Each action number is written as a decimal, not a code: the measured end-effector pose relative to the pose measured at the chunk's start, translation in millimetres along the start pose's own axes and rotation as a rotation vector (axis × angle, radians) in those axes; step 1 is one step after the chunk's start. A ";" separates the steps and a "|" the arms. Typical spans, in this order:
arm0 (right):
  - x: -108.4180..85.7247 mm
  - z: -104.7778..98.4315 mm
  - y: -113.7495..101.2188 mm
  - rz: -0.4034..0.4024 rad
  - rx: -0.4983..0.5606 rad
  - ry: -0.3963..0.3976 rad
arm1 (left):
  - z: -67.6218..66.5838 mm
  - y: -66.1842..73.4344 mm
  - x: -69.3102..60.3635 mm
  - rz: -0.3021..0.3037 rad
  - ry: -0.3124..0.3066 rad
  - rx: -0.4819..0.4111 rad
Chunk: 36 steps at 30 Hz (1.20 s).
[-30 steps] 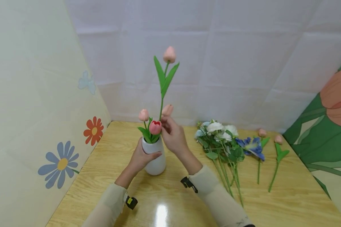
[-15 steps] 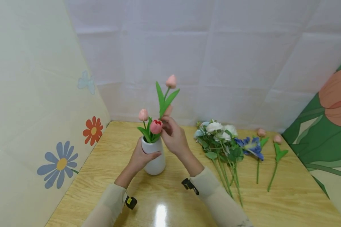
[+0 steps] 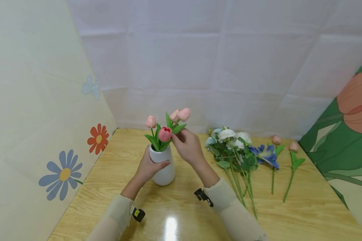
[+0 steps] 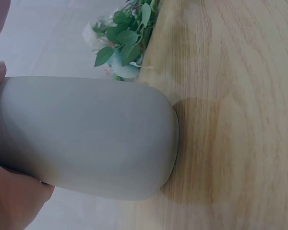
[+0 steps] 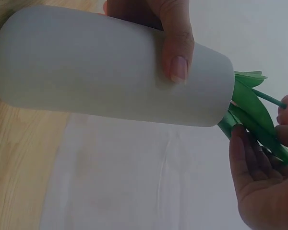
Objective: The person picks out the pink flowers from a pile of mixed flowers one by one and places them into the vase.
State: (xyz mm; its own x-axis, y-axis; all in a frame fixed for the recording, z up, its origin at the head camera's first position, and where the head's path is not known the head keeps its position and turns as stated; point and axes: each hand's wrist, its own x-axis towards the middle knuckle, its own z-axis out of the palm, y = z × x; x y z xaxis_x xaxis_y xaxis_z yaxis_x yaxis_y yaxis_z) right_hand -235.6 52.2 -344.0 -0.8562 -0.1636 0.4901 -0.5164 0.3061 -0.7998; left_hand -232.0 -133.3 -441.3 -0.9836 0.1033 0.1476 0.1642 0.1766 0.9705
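A white vase [image 3: 164, 172] stands upright on the wooden table, and my left hand [image 3: 147, 166] grips it just below the mouth, thumb across the front. Pale pink tulips [image 3: 151, 122] and a deeper pink tulip [image 3: 165, 134] rise from it. Beside the mouth, my right hand [image 3: 187, 145] pinches another pale pink tulip [image 3: 184, 114] low on its leaves. In the right wrist view, green leaves [image 5: 252, 103] pass from the vase mouth to the fingers of that hand [image 5: 264, 191]. The lower stems are hidden inside the vase.
Right of the vase lies a bunch of white and pale blue flowers [image 3: 233, 142] with long stems. Past it are a blue flower [image 3: 265, 156] and two pink tulips [image 3: 294, 147]. A white cloth backdrop [image 3: 175, 60] closes off the table's back, with a printed panel [image 3: 48, 110] on the left.
The tulip in my right hand has come down from high above the vase, its leaves now at the fingers. My left hand and the vase have stayed in place.
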 end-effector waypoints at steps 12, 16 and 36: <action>-4.8 -7.1 5.6 0.080 -0.047 -0.062 | 0.8 -1.3 -0.4 0.004 0.009 0.019; -7.5 -10.4 8.0 0.102 -0.078 -0.092 | 1.1 -0.7 -0.8 0.007 0.007 0.022; -20.5 -45.7 31.1 0.168 -0.111 -0.129 | 0.4 0.2 -1.7 -0.002 -0.002 0.018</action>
State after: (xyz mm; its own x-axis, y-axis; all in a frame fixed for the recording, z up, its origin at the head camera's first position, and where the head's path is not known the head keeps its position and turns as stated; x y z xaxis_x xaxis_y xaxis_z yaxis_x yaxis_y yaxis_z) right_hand -233.2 108.0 -363.1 -0.9288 -0.2183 0.2995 -0.3675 0.4387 -0.8200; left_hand -230.2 -133.1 -441.5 -0.9838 0.1049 0.1452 0.1635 0.1947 0.9671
